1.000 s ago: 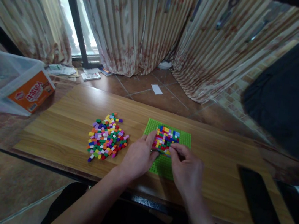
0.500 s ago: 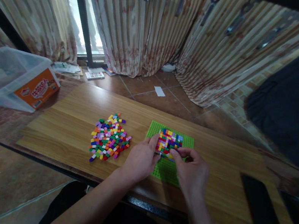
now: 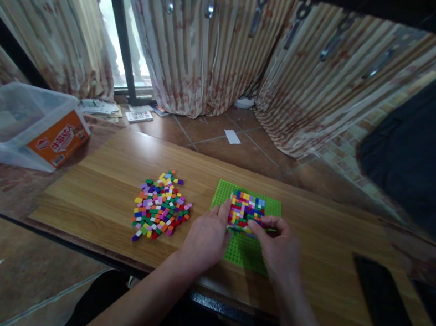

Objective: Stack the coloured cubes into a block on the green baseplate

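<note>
A green studded baseplate [image 3: 246, 255] lies on the table, bearing a many-coloured block of small toy bricks [image 3: 247, 205]. Along the block's left side my left hand [image 3: 207, 234] is closed, fingers against that edge and thumb tucked near the front. My right hand [image 3: 279, 247] pinches with thumb and index finger at the front right corner of the block; whatever lies between those fingertips is too small to make out. To the left of my left hand spreads a loose pile of small coloured bricks [image 3: 162, 206].
The wooden table [image 3: 90, 191] runs across the view. A clear plastic bin [image 3: 5, 145] with an orange label stands at the left. On the right lies a dark flat phone-like object [image 3: 390, 311]. Striped curtains [image 3: 203, 53] hang behind, with papers [image 3: 139, 115] on the floor.
The view has shifted slightly, so the scene sits a little lower. Both hands stay at the brick block, with only slight movement of the right fingertips.
</note>
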{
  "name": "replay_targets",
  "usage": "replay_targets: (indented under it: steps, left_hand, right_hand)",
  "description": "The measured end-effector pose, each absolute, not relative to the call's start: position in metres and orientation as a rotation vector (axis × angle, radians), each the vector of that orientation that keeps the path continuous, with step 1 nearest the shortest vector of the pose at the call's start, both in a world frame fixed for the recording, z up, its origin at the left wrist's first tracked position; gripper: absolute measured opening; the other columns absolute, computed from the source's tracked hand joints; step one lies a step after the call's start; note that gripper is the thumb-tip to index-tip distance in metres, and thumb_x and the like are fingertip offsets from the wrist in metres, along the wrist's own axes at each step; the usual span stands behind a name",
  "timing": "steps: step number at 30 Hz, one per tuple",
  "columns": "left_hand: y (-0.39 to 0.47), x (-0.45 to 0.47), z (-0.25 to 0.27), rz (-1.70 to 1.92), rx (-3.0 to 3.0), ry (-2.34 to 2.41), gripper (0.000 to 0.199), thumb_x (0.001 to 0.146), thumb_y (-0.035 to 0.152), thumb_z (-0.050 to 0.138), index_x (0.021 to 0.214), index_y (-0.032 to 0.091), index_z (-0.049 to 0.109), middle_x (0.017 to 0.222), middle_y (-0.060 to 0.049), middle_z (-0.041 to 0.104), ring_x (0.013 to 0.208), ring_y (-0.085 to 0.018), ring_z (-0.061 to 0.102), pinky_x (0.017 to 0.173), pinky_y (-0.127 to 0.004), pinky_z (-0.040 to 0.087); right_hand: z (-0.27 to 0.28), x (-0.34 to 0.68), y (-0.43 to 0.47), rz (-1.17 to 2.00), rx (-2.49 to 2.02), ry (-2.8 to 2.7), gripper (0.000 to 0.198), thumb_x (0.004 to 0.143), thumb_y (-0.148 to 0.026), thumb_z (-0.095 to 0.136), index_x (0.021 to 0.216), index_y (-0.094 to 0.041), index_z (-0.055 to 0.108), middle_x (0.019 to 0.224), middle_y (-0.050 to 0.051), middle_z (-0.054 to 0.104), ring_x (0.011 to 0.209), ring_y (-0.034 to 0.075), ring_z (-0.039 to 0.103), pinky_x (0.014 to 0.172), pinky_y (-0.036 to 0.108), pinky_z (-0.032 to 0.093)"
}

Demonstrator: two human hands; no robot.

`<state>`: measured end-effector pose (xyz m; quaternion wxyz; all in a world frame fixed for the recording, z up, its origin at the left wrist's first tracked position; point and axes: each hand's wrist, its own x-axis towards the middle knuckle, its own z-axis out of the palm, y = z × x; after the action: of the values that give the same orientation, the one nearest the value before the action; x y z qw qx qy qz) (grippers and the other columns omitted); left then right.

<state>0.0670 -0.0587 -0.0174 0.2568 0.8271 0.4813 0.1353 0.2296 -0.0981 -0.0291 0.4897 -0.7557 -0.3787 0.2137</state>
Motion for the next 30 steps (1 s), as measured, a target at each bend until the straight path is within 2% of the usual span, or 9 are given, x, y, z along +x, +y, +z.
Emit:
replay_targets:
  steps: [5, 8, 12, 16, 22, 30]
  left_hand:
    - [-0.059, 0.065, -0.015, 0.458, 2.157, 1.275, 0.070, 0.082, 0.010, 0.056, 0.148, 0.014, 0.035, 0.134, -0.018, 0.061, 0.117, -0.029, 0.063, 0.102, -0.041, 0.050]
    - [-0.057, 0.059, -0.010, 0.532, 2.075, 1.253, 0.069, 0.078, 0.003, 0.051, 0.145, 0.015, 0.040, 0.124, -0.015, 0.067, 0.107, -0.026, 0.068, 0.096, -0.038, 0.053]
    - [-0.040, 0.038, -0.004, 0.806, 1.896, 1.346, 0.059, 0.076, 0.000, 0.048, 0.133, 0.015, 0.054, 0.099, -0.009, 0.072, 0.086, -0.021, 0.070, 0.083, -0.035, 0.055]
    - [-0.016, 0.008, -0.001, 1.234, 1.459, 1.426, 0.048, 0.075, 0.005, 0.050, 0.122, 0.014, 0.060, 0.088, -0.004, 0.070, 0.075, -0.014, 0.066, 0.075, -0.028, 0.053]
    - [-0.002, -0.014, 0.005, 1.390, 1.063, 1.261, 0.042, 0.067, 0.008, 0.057, 0.109, 0.011, 0.061, 0.076, 0.001, 0.067, 0.068, -0.012, 0.064, 0.066, -0.023, 0.049]
    - [-0.007, -0.021, 0.011, 1.372, 1.040, 1.260, 0.037, 0.069, 0.008, 0.060, 0.106, 0.011, 0.064, 0.077, 0.000, 0.068, 0.069, -0.011, 0.063, 0.068, -0.022, 0.047]
  right_hand:
    - [-0.017, 0.231, -0.099, 0.518, -1.713, -0.724, 0.041, 0.065, -0.055, 0.078, 0.078, -0.017, 0.071, 0.067, 0.002, 0.067, 0.058, 0.015, 0.058, 0.057, 0.029, 0.046]
    - [-0.005, 0.217, -0.104, 0.366, -1.609, -0.736, 0.032, 0.073, -0.049, 0.074, 0.077, -0.018, 0.070, 0.067, 0.000, 0.067, 0.060, 0.015, 0.059, 0.059, 0.028, 0.048]
    - [0.000, 0.187, -0.111, 0.299, -1.556, -1.056, 0.021, 0.085, -0.041, 0.066, 0.083, -0.021, 0.071, 0.079, 0.002, 0.071, 0.073, 0.017, 0.065, 0.069, 0.030, 0.052]
    - [-0.011, 0.157, -0.111, 0.436, -1.508, -1.521, 0.019, 0.094, -0.031, 0.055, 0.094, -0.022, 0.071, 0.092, 0.004, 0.072, 0.083, 0.018, 0.067, 0.075, 0.031, 0.052]
    - [-0.031, 0.131, -0.095, 0.455, -1.581, -1.772, 0.023, 0.094, -0.022, 0.050, 0.104, -0.019, 0.070, 0.101, 0.009, 0.071, 0.096, 0.023, 0.065, 0.087, 0.038, 0.051]
    - [-0.040, 0.117, -0.079, 0.359, -1.729, -1.901, 0.020, 0.093, -0.024, 0.054, 0.101, -0.021, 0.071, 0.102, 0.009, 0.069, 0.095, 0.025, 0.063, 0.085, 0.039, 0.049]
